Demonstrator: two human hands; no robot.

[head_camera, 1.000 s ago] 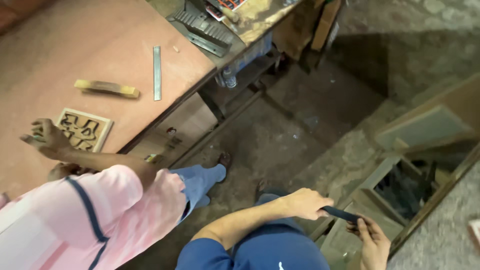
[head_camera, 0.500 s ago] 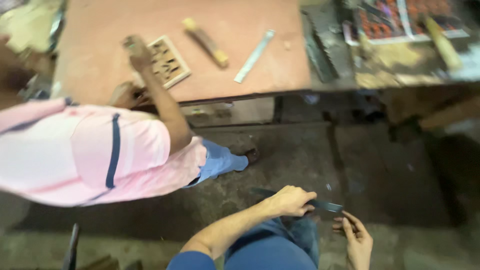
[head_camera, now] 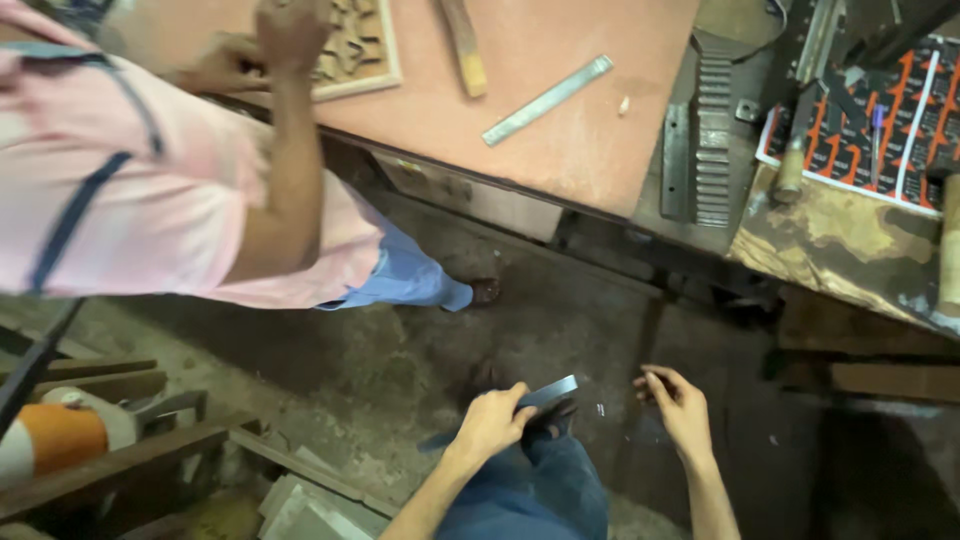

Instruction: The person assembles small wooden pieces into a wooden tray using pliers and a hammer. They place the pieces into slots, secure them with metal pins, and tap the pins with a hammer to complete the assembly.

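Note:
My left hand is closed around a thin flat grey metal strip held low over my jeans-clad legs. My right hand hovers just right of the strip's tip, fingers spread and holding nothing. A co-worker in a pink shirt stands at the upper left, hands resting on a carved wooden panel that lies on the reddish-brown table.
A steel ruler and a wooden-handled tool lie on the table. A toothed metal rack and a cluttered bench are at the right. Wood scraps and an orange-and-white tool sit on the concrete floor at lower left.
The view has swung so the table sits across the top. My right hand has let go of the strip's end and opened; the left hand still holds it.

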